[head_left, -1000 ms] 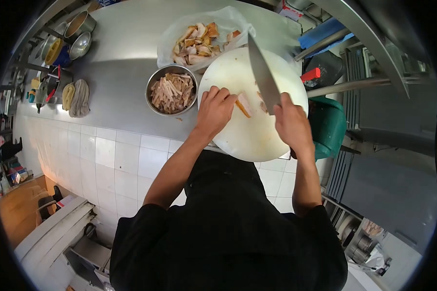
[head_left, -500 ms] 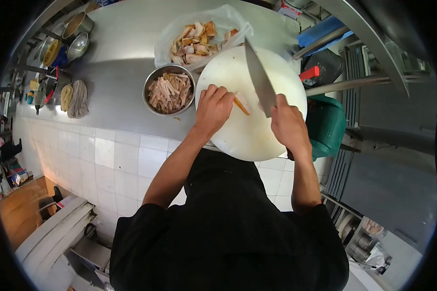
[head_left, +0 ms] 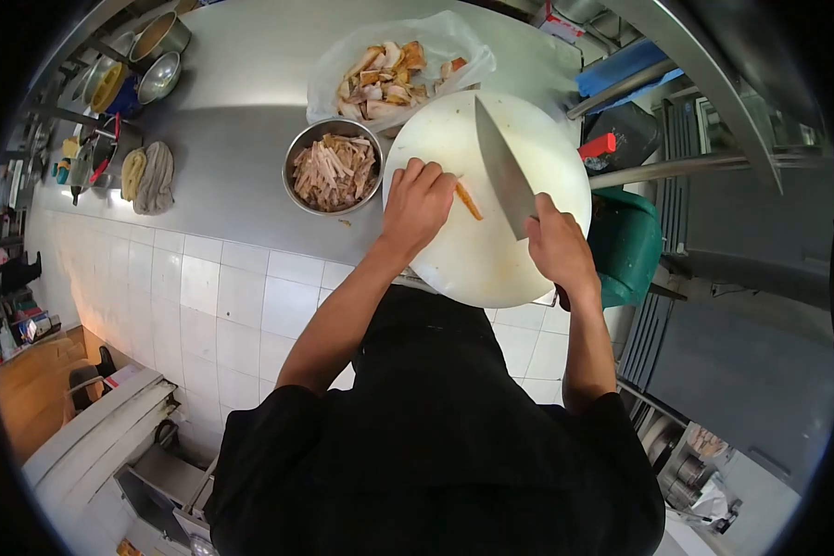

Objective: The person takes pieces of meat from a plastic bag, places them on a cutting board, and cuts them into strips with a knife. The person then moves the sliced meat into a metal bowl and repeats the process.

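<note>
My left hand (head_left: 417,208) is closed with curled fingers over a strip of meat (head_left: 469,201) with an orange-brown edge, pressed on the round white cutting board (head_left: 491,273). Most of that meat lies hidden under the fingers. In my right hand (head_left: 561,246) is the handle of a wide-bladed kitchen knife (head_left: 502,171). Its blade is just right of the meat, apart from it, tip pointing away from me. Left of the board stands a metal bowl (head_left: 290,190) heaped with cut meat strips (head_left: 334,171). Behind, an open clear plastic bag (head_left: 324,88) holds larger meat chunks (head_left: 389,69).
Folded cloths (head_left: 153,178) lie on the steel counter (head_left: 236,120) at left, near several pots and bowls (head_left: 160,76). A green bin (head_left: 625,241) stands right of the board, below a metal rail (head_left: 667,171). A red handle (head_left: 598,145) juts out beside it.
The view has shifted slightly. The knife has come a little toward me. The meat by my left fingers now shows mainly its narrow orange edge, where a wider pale side was visible before.
</note>
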{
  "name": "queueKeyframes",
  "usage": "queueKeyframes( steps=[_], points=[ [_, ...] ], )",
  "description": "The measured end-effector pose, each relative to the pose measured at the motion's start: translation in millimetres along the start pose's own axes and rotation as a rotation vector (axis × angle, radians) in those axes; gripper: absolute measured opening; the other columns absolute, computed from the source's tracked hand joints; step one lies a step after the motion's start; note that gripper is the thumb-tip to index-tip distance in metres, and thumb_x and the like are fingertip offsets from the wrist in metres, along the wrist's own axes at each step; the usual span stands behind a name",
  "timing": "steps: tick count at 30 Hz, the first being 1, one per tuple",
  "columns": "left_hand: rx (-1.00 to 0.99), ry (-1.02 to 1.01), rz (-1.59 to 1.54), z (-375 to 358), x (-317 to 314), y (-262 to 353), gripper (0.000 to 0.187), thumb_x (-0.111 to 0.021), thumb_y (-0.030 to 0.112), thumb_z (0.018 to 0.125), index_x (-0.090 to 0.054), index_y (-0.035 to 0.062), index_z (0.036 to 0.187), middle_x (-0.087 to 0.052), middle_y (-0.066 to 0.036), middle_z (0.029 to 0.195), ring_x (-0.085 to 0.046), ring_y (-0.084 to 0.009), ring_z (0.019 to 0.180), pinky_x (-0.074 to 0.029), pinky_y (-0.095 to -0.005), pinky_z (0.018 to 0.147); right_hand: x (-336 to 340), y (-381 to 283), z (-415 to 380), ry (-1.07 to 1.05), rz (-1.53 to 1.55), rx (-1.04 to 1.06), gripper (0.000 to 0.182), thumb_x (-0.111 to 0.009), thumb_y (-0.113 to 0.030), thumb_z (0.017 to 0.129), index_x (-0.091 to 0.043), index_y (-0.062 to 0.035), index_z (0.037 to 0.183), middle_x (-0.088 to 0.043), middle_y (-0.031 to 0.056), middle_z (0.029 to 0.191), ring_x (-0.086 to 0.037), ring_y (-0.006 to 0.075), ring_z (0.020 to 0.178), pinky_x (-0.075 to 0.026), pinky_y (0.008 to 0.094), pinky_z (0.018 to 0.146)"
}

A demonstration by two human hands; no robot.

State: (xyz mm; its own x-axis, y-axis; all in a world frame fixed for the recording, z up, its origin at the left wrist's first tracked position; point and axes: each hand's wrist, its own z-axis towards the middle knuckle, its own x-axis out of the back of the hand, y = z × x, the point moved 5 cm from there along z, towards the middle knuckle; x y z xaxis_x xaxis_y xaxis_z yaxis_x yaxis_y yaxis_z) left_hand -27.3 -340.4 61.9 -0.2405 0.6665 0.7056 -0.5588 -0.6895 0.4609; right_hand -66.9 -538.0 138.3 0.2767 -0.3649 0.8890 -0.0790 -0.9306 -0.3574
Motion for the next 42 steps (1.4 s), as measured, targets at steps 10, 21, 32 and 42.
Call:
queueKeyframes(
  steps=[10, 21, 32, 42],
  points=[
    [0.039, -0.02, 0.017, 2.1, -3.0, -1.2, 0.008, -0.074, 0.009, 0.079, -0.07, 0.0099, 0.086, -0.06, -0.002, 0.084, -0.055, -0.0243, 0.087, -0.042, -0.0391, 0.073, -35.4, -33.9, 14.5, 0.062, -0.059, 0.034, 0.024, -0.056, -0.011, 0.094, -0.048, 0.0044, 0.111, -0.066, 0.034, 0.081, -0.066, 0.0522, 0.078, -0.051, 0.0613, 0.072],
    [0.058, 0.048, 0.001, -0.8, 4.2, -2.2, 0.006, -0.076, 0.01, 0.079, -0.072, 0.0092, 0.084, -0.063, -0.002, 0.082, -0.057, -0.0248, 0.085, -0.044, -0.0389, 0.073, 10.2, -7.2, -9.5, 0.079, 0.013, 0.03, 0.022, -0.056, -0.012, 0.096, -0.05, 0.0033, 0.111, -0.066, 0.0338, 0.084, -0.066, 0.0523, 0.082, -0.05, 0.0599, 0.076],
    [0.28, 0.233, 0.025, -31.0, 74.9, -35.2, 0.015, -0.077, 0.001, 0.075, -0.074, 0.0089, 0.088, -0.07, -0.005, 0.084, -0.061, -0.0259, 0.083, -0.048, -0.0379, 0.075, -25.4, -18.8, 23.0, 0.083, 0.011, 0.185, 0.029, -0.056, -0.012, 0.096, -0.049, 0.0072, 0.117, -0.067, 0.0344, 0.086, -0.066, 0.05, 0.075, -0.052, 0.0552, 0.073],
    [-0.091, -0.196, -0.156, 6.1, 4.4, 9.4, 0.019, -0.075, 0.009, 0.079, -0.072, 0.0121, 0.097, -0.063, 0.0, 0.096, -0.058, -0.0231, 0.097, -0.045, -0.0382, 0.084, -29.5, 4.8, 20.7, 0.207, 0.185, 0.373, 0.036, -0.053, -0.01, 0.096, -0.051, 0.0015, 0.13, -0.069, 0.023, 0.081, -0.066, 0.0299, 0.055, -0.052, 0.0423, 0.058]
  ],
)
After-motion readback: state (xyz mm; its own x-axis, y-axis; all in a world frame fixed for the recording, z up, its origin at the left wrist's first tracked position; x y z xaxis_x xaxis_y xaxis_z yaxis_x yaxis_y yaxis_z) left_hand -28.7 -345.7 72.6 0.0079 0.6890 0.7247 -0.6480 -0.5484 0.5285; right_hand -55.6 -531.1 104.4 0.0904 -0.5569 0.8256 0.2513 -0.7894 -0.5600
